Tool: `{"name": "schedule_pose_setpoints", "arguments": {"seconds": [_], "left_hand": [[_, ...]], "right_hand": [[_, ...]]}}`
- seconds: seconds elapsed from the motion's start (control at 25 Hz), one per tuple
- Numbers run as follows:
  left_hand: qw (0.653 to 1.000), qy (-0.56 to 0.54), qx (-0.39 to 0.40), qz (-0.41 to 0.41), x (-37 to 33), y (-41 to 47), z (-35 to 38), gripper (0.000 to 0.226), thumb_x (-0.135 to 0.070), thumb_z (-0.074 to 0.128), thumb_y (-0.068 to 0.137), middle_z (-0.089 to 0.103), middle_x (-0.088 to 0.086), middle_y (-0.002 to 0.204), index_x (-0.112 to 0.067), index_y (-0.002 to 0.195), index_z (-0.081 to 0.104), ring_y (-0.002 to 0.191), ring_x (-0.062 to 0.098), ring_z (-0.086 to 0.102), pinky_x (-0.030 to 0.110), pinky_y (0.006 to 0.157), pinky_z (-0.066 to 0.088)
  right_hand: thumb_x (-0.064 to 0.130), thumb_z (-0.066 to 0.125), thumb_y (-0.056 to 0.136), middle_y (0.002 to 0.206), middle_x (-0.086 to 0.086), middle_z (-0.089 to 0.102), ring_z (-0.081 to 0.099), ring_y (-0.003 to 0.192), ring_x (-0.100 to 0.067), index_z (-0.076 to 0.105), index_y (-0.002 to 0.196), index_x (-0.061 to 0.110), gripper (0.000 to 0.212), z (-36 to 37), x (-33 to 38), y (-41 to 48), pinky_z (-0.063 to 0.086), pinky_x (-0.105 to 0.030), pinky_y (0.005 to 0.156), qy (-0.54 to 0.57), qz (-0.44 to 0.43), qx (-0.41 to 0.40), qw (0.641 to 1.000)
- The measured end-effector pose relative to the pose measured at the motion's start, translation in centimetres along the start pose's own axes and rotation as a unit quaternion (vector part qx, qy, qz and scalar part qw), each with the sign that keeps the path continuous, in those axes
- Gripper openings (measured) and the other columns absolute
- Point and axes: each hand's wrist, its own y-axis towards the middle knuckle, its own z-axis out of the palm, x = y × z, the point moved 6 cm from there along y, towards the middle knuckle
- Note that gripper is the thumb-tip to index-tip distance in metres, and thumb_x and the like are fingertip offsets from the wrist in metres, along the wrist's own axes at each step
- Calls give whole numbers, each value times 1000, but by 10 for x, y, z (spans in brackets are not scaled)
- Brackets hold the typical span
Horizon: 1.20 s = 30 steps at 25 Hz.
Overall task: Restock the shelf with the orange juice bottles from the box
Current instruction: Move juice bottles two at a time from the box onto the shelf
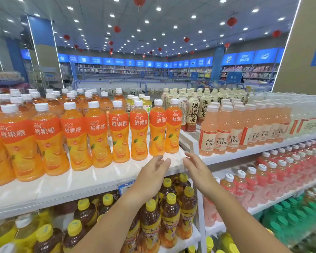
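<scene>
Left hand (151, 175) open, fingers loose, empty, hovering over shelf (91, 181) edge; right hand (196, 168) just beside, likewise open and empty. Orange juice bottles (139, 132) upright in a row just beyond both. Box unseen.

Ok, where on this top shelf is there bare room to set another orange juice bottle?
A bare white strip of the top shelf runs in front of the orange juice bottles, up to the edge where both empty hands hover. Behind that front row, and right of the divider among the pink bottles, it is crowded.
</scene>
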Motion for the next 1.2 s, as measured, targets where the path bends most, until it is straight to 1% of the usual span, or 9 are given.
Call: {"name": "schedule_pose_setpoints", "arguments": {"seconds": [0.12, 0.32, 0.44, 0.64, 0.76, 0.84, 0.92, 1.04, 1.2], "left_hand": [[999, -4, 32, 3, 5, -25, -8, 62, -53, 44, 101, 40, -6, 157, -25, 156, 34, 140, 10, 41, 23, 103, 31], [995, -8, 95, 11, 29, -64, -9, 58, -49, 46, 102, 47, -13, 145, -26, 154, 36, 121, -1, 43, 17, 97, 31], [987, -36, 155, -2, 55, -90, 13, 56, -45, 48, 102, 47, -13, 144, -25, 153, 38, 121, -2, 45, 6, 88, 36], [965, -26, 262, -3, 92, -135, 75, 58, -53, 47, 100, 46, -12, 149, -26, 151, 39, 131, 4, 46, 27, 109, 36], [944, -42, 327, -27, 102, -166, 118, 67, -60, 50, 95, 42, -13, 152, -27, 153, 36, 134, 6, 44, 29, 109, 36], [933, -25, 358, -27, 109, -186, 145, 68, -58, 51, 96, 43, -10, 153, -25, 154, 35, 137, 9, 44, 30, 111, 35], [924, -17, 380, -26, 112, -205, 171, 64, -51, 52, 99, 45, -7, 152, -23, 153, 36, 131, 6, 47, 24, 104, 34], [908, -15, 418, -36, 116, -239, 213, 60, -41, 55, 100, 45, -1, 152, -17, 152, 37, 125, 2, 47, 20, 101, 31], [878, 29, 474, -52, 129, -285, 279, 69, -51, 52, 99, 41, -5, 156, -20, 156, 30, 135, 6, 42, 25, 106, 30]], "right_hand": [[49, 46, 100, 140, 11, 48, 45, 123, -7, 41, 149, 27, 53, 3, -8, -37, 35, -28, 96, -10, 40, -22, 999], [41, 48, 102, 144, 7, 48, 45, 122, -5, 45, 144, 21, 46, 13, -21, -105, 35, -26, 99, -18, 69, -59, 996], [40, 47, 103, 141, 10, 46, 42, 123, -3, 42, 146, 23, 47, 11, -43, -159, 31, -23, 97, -28, 119, -82, 989], [37, 51, 102, 140, 4, 52, 51, 121, -8, 43, 147, 19, 49, -9, -92, -257, 35, -20, 95, -33, 205, -149, 967], [27, 52, 103, 138, -1, 53, 49, 119, -8, 45, 144, 12, 44, -30, -111, -315, 36, -8, 88, -34, 240, -193, 951], [27, 52, 102, 135, 1, 52, 47, 121, -7, 46, 142, 13, 43, -42, -122, -353, 32, -11, 92, -36, 264, -221, 938], [29, 53, 101, 138, 1, 54, 51, 122, -9, 48, 140, 17, 41, -56, -140, -390, 35, -15, 95, -21, 286, -256, 923], [30, 54, 101, 133, 1, 59, 56, 117, -11, 50, 138, 19, 38, -74, -169, -449, 42, -6, 81, -20, 324, -293, 899], [40, 50, 101, 134, 7, 54, 53, 120, -9, 45, 144, 23, 46, -88, -204, -530, 39, -17, 86, 0, 370, -317, 873]]}}
